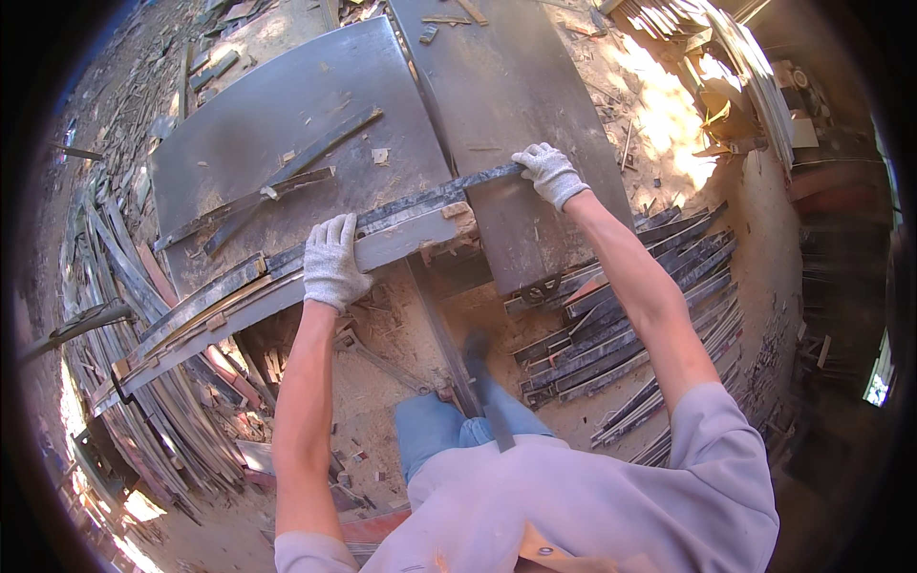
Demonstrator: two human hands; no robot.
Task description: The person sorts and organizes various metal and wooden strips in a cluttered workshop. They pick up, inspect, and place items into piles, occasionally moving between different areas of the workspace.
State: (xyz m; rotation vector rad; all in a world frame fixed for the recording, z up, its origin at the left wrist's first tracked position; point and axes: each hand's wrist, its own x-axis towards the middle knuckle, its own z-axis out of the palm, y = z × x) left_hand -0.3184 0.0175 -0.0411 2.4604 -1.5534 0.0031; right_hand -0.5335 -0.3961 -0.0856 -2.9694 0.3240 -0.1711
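The left hand [334,265], in a pale knit glove, lies across a long dark wooden strip [406,203] and the pale grey rail [406,241] along its near side, fingers pointing away from the body; whether its thumb closes underneath is hidden, so I cannot tell if it clamps or only presses. The right hand [552,177], gloved alike, has its fingertips at the strip's right end, with the thumb side turned too far out of sight to say how firmly it grips.

The strip's long axis slants from far right to near left, crossing in front of the body, so the right hand is farther out and the left nearer the trunk. The length between the hands is in plain view. Dark wood appears again past the left hand, but the glove covers the crossing, and I cannot tell if it is the same piece.

Beyond the strip lies a dark metal tabletop [306,105] bearing a loose batten [320,145]. A second dark panel [516,86] extends beside it, beneath the right hand. Stacked dark slats [650,296] lie on the ground, near the right forearm.
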